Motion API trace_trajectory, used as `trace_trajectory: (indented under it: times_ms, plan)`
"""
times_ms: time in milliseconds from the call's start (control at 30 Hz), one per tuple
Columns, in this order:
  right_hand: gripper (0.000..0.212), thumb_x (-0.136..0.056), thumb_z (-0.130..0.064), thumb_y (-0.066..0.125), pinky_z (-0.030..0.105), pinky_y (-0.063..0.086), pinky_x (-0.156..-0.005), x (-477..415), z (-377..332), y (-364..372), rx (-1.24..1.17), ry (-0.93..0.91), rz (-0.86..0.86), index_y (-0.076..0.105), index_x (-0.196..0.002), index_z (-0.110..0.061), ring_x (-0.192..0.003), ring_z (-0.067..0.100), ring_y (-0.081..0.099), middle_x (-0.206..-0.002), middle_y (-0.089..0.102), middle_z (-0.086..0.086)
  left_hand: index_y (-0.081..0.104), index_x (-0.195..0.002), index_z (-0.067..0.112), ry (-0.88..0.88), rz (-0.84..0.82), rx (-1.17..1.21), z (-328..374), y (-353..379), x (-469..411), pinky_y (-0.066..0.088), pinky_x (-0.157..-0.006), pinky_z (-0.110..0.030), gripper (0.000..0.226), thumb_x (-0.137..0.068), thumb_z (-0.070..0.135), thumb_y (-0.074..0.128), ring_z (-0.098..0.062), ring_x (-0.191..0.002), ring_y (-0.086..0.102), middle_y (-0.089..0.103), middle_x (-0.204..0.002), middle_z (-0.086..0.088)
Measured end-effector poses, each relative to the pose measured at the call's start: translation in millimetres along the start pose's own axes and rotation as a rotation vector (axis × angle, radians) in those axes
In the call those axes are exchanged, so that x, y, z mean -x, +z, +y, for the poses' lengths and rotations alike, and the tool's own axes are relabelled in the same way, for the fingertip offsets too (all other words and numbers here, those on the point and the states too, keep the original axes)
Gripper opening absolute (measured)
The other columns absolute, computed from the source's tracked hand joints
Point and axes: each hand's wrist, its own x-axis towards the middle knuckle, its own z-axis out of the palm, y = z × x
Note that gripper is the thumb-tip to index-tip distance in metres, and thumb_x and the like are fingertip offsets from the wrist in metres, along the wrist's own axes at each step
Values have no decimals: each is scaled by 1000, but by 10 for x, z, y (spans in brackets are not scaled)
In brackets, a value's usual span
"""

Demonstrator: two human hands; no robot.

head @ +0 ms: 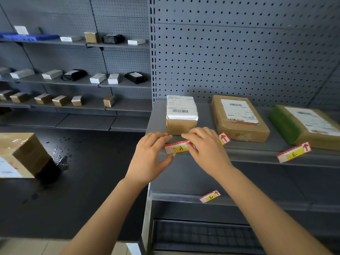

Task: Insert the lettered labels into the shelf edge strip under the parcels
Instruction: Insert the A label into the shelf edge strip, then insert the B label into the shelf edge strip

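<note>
Head view, label A (179, 148) at shelf edge (257, 155)

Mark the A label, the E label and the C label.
A label (181, 148): head view, yellow field at the letter.
E label (294, 154): head view, yellow field at the letter.
C label (211, 196): head view, yellow field at the letter.

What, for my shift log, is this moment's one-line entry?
label A: at edge strip; left hand: pinching it; right hand: pinching it

1. On the shelf (206, 115) stand the left parcel (181, 115), middle parcel (239, 118) and right parcel (303, 126).
2. At the shelf edge strip (253, 155), label A (179, 148) lies before the left parcel, label E (294, 153) before the right.
3. Below, label C (209, 196) lies on the lower shelf (257, 203).
</note>
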Motion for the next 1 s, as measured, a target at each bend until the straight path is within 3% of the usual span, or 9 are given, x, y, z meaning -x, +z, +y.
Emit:
trace_trajectory:
  times_ms: [267, 433, 567, 800, 1000]
  plan:
    - [30, -81, -12, 70, 32, 40, -79, 429, 273, -589, 38, 146, 61, 65, -111, -16, -94, 22, 54, -101, 59, 0, 61, -122, 18, 62, 22, 195, 666, 146, -290, 45, -92, -36, 46, -81, 38, 66, -14, -107, 55, 61, -117, 4]
    - [31, -80, -16, 71, 37, 46, -79, 886, 597, -1130, 102, 243, 125, 64, -111, -15, -94, 23, 55, -102, 59, 0, 61, -122, 19, 177, 7, 250, 1326, 340, -500, 43, -96, -33, 45, -82, 38, 67, -14, -110, 53, 60, -117, 4]
    - [32, -81, -17, 70, 37, 44, -89, 1390, 925, -1593, 175, 316, 133, 63, -112, -15, -100, 21, 56, -106, 59, 0, 62, -121, 17, 292, -7, 308, 1992, 612, -608, 43, -94, -33, 44, -82, 38, 64, -15, -108, 55, 62, -116, 3]
    - [33, -82, -18, 71, 33, 44, -84, 2477, 1498, -2467, 321, 430, 160, 63, -113, -14, -97, 21, 57, -105, 59, 1, 58, -125, 22, 395, -128, 435, 3334, 1218, -544, 37, -100, -26, 43, -86, 41, 64, -10, -114, 50, 57, -119, 9]
    - [34, -81, -17, 72, 37, 46, -85, 3402, 1982, -3182, 441, 507, 143, 64, -113, -12, -94, 23, 58, -104, 60, 2, 56, -129, 25, 447, -184, 498, 4440, 1768, -457, 39, -102, -35, 44, -89, 39, 65, -8, -119, 46, 54, -124, 11]
